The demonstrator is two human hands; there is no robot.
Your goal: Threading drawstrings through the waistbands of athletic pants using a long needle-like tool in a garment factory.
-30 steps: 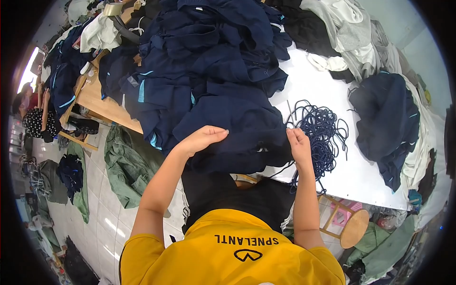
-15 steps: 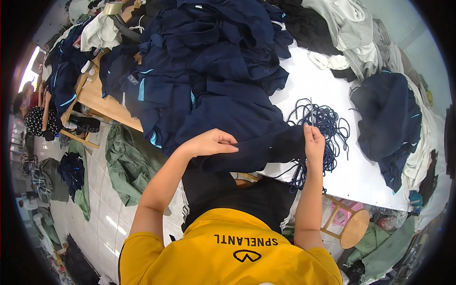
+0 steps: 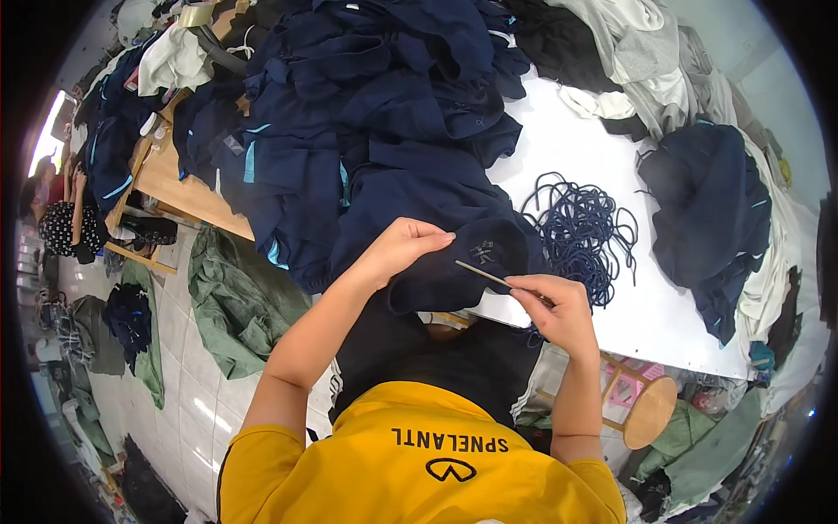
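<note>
My left hand is closed in a pinch on the upper edge of a navy garment, part of which hangs in front of me at the table's near edge. My right hand grips a thin grey metal rod between thumb and fingers. The rod's free end points left, across the garment, and lies a short way from the left fingertips. Small pale printed marks show on the cloth behind the rod. Just beyond the right hand, a tangled heap of navy cords rests on the white tabletop.
A big pile of navy garments with light-blue trim covers the table's middle. Another navy bundle lies at the right, beside white and grey cloth. Green fabric is on the floor at left. A round wooden stool stands at lower right.
The cloth was stretched sideways between both hands; now it hangs more loosely. My right hand has come lower and slightly left, and the rod has swung from pointing up to pointing left.
</note>
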